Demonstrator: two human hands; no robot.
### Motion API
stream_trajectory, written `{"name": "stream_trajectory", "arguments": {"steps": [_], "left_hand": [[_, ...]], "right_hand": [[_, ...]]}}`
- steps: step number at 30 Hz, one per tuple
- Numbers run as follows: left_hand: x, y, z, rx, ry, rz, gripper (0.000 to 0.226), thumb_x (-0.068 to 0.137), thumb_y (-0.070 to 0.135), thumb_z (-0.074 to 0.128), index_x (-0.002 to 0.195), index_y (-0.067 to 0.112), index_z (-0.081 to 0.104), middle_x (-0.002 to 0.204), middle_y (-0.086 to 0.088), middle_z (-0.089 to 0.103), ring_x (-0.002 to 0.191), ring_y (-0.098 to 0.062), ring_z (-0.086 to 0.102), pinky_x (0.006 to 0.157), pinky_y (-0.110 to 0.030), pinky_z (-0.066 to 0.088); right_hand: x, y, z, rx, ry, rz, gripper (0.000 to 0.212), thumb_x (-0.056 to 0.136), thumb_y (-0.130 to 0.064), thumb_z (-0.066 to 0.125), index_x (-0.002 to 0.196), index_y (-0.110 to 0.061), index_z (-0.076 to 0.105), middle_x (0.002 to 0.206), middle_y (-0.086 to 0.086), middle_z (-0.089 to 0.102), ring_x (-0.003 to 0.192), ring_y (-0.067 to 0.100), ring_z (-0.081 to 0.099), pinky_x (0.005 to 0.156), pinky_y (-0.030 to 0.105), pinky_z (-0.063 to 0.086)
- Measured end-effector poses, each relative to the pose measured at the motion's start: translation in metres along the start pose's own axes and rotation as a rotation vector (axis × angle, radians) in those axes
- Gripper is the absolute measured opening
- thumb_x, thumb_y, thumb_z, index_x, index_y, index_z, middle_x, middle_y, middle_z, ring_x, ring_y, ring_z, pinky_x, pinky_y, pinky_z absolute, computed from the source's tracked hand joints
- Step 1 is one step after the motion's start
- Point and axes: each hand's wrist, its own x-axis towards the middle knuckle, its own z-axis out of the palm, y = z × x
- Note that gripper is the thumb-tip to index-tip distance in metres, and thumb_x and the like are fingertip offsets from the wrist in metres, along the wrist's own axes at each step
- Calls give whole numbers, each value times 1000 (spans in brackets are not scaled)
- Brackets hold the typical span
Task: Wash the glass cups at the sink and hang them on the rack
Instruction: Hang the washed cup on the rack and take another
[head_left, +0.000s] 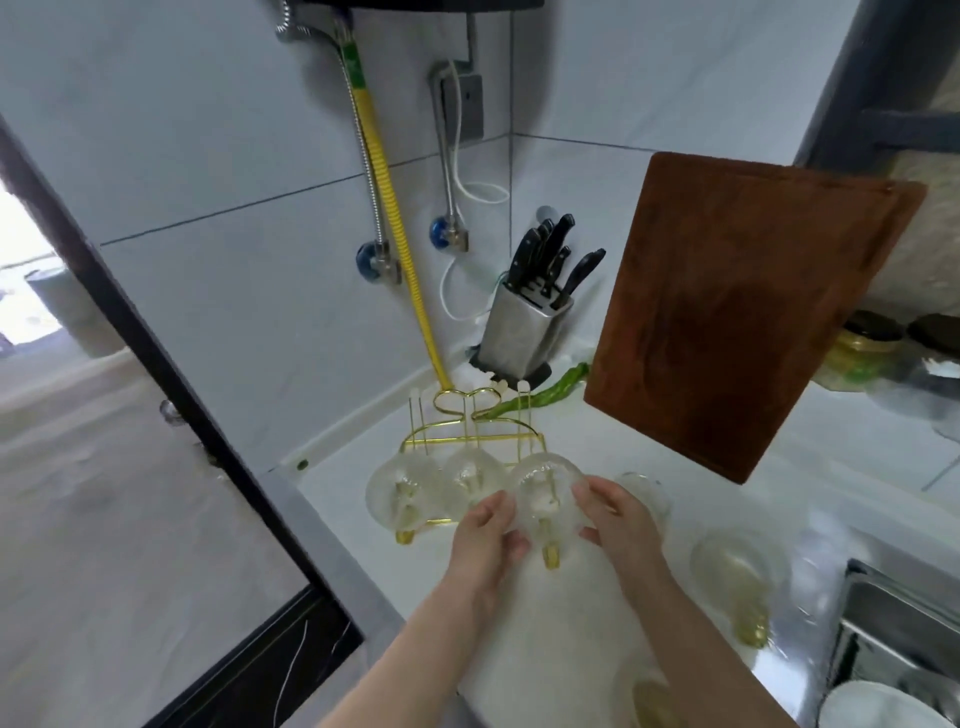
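On the gold rack (470, 415), both hands grip a glass cup (545, 493).

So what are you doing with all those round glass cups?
A person is hanging washed glass cups on a gold rack. Both hands, left hand and right hand, hold one cup over a rack prong. Two cups already hang there. Another cup waits on the counter beside the sink.
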Motion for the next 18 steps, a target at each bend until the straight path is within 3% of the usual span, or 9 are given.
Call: {"name": "stream_trajectory", "arguments": {"steps": [8,14,18], "left_hand": [[32,-16,14,-75,226,-77,16,96,8,54,81,6,59,72,-13,58,59,-22,50,60,-28,45],[45,-21,19,-105,274,-125,19,95,6,55,78,5,62,76,-13,60,63,-22,52,53,-24,48],[55,-22,17,-164,280,-179,18,93,6,59,77,1,64,78,-15,62,71,-24,58,62,-27,53]], "right_hand": [[43,25,7,-17,-10,83,33,90,-26,63,119,-10,62,108,2,63,95,18,61,84,37,55],[53,32,14,-115,-2,110,32,92,-30,57,120,-13,59,102,-1,62,95,22,62,94,47,51],[59,38,23,-201,37,142,40,92,-38,54,126,-17,56,117,2,61,108,24,60,98,48,48]]}}
